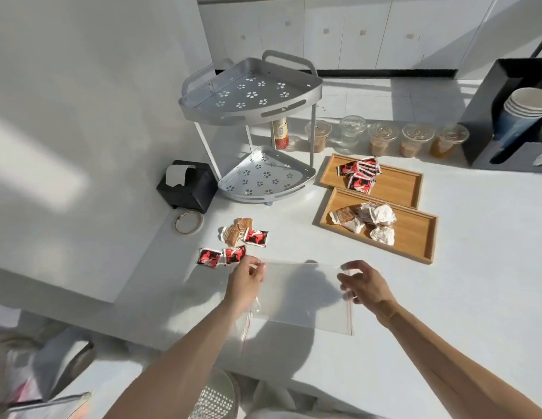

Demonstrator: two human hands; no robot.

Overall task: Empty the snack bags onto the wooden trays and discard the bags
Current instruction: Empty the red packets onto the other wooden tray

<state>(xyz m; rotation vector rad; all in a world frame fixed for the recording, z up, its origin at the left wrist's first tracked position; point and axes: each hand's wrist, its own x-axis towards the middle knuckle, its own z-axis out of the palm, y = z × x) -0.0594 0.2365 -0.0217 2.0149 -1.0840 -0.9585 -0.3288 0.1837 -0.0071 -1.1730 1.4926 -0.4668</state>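
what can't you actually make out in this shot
- Head view: whether the clear plastic zip bag holds anything; glare and hand shadows blur it.
- Right hand: its fingers overlap the bag edge, so the grip is unclear.
- Print on the red-and-black snack packets: too small.
- White perforated bin: cut off by the bottom edge.

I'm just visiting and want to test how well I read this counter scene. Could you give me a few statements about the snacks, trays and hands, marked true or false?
1. Both hands hold a clear plastic bag. True: the left hand pinches one edge, the right hand the other.
2. Both wooden trays are bare. False: the far tray holds red packets, the near tray pale wrapped snacks.
3. Some snack packets lie loose on the counter. True.
4. The silver corner rack is stacked with cups. False: both shelves look bare; the lidded cups stand on the counter.
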